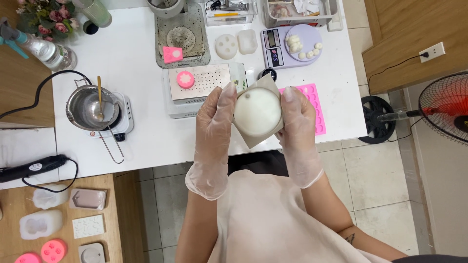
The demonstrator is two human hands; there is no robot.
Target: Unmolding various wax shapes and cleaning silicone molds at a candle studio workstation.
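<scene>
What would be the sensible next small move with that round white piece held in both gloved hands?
Probably lower the round white disc onto the white table. Left hand and right hand pinch it and its grey square backing in mid-air above the table edge, unsupported.

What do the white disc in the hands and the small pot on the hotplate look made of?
White disc: matte, opaque, probably wax or plaster; a grey square mould wraps it. Pot: polished metal, likely steel, with mirror-like reflections. Both hands wear thin translucent gloves.
</scene>
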